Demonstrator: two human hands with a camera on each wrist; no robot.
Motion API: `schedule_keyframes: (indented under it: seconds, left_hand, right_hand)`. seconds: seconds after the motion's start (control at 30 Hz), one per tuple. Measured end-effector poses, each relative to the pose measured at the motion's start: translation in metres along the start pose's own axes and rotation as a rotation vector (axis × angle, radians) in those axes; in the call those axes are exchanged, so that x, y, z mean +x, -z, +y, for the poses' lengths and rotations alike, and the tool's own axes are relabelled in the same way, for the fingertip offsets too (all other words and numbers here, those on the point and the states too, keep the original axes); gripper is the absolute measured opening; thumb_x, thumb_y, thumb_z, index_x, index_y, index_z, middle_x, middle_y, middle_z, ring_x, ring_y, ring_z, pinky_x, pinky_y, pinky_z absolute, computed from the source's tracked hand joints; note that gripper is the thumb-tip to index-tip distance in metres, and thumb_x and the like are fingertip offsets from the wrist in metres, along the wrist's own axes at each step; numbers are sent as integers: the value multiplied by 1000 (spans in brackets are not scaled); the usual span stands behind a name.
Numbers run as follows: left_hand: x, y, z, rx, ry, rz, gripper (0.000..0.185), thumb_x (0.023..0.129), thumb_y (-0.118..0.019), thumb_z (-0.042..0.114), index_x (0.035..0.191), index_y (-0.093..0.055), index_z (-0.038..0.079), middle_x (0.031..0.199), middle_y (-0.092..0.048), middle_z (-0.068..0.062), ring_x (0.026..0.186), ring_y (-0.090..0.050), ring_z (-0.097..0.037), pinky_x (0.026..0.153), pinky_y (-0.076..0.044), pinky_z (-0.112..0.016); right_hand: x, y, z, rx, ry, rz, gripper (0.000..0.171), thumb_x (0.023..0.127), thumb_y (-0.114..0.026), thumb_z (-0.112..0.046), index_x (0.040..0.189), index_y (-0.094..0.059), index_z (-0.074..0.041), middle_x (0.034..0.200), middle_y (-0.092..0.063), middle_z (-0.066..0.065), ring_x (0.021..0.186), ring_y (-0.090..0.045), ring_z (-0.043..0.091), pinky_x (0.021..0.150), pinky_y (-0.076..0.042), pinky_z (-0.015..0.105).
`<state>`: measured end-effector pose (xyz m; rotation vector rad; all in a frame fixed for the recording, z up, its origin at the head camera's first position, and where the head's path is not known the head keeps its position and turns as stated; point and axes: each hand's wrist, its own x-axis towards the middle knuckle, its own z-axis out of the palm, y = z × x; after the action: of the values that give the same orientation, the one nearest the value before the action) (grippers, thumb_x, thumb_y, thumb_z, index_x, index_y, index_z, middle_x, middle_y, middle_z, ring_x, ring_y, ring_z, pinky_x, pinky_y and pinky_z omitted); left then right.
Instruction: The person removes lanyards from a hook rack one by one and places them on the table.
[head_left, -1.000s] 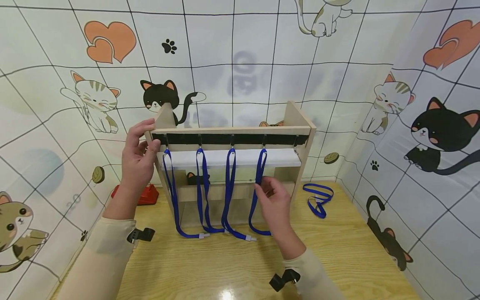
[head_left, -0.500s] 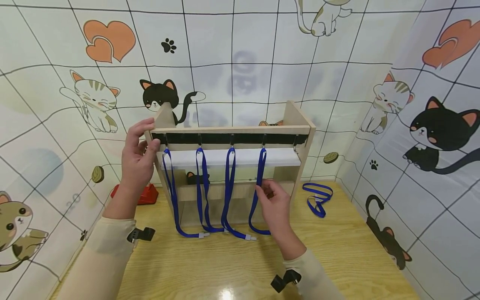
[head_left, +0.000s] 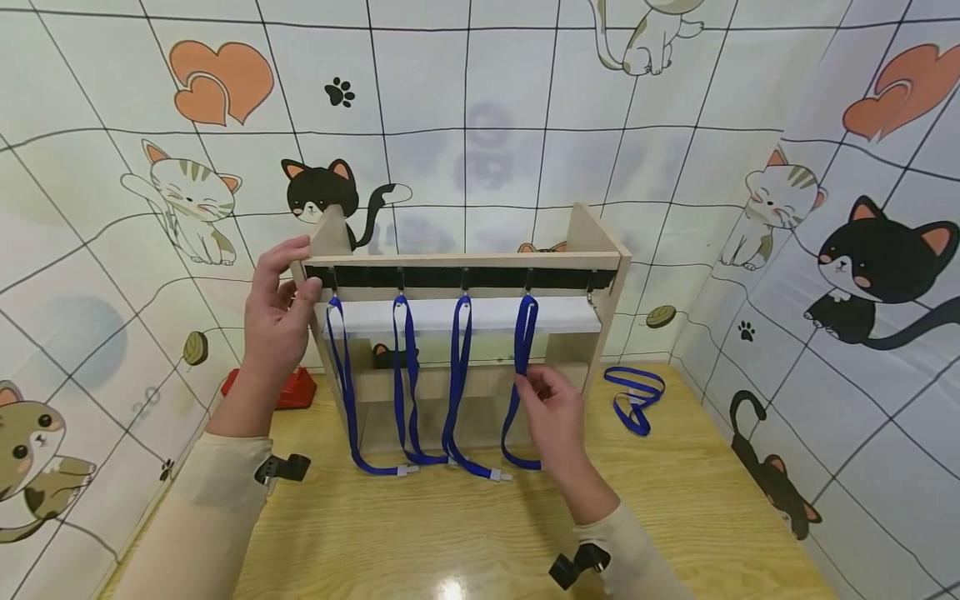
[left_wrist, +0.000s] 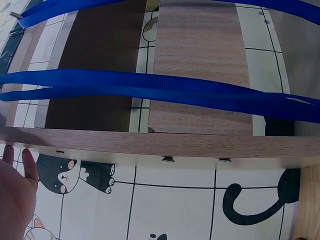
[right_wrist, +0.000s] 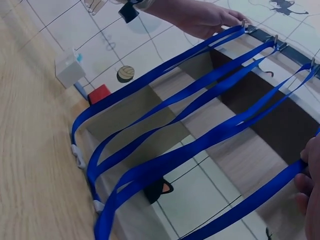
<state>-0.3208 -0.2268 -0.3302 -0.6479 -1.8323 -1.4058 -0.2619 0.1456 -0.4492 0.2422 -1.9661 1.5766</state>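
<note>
The right hand (head_left: 553,408), frame centre, pinches the fourth lanyard (head_left: 522,333). The left hand (head_left: 279,310) grips the rack (head_left: 465,260) corner. Since earlier, the right hand has shifted slightly lower and rightward.

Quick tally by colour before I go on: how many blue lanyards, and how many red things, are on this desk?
Blue lanyards hanging on the wooden rack: 4
Blue lanyard lying on the table: 1
Red object: 1
Total: 6

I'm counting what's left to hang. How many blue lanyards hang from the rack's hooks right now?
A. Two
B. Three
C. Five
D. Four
D: four blue lanyards hang from the hooks of the wooden rack, and a fifth lanyard lies on the table.
</note>
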Motion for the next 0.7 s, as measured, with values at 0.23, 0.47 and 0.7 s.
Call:
schedule_keyframes:
  seconds: [0.23, 0.47, 0.7]
  left_hand:
    - [1, 1, -3, -22, -19, 4, 41, 110, -62, -2, 150, -54, 1, 166, -51, -7, 146, -51, -27, 108, -49, -31]
    - [1, 0, 0, -22, -10, 1, 40, 111, -63, 0, 150, -54, 2, 166, -51, -5, 147, -51, -28, 109, -49, -31]
    - [1, 0, -1, -26, -11, 2, 40, 110, -62, -2, 150, -54, 1, 165, -51, -6, 147, -50, -27, 109, -48, -32]
  right_hand:
    - [12, 14, -22, -6, 77, 16, 7, 99, -79, 6, 101, -83, 1, 87, -73, 12, 73, -58, 18, 61, -44, 16]
    - [22, 41, -31, -125, 193, -20, 20, 101, -75, 6, 107, -86, -9, 90, -74, 0, 78, -63, 17, 69, -51, 19]
    - [33, 78, -39, -258, 216, -24, 19, 102, -74, 6, 109, -85, -8, 96, -76, 1, 79, -65, 12, 70, -51, 17]
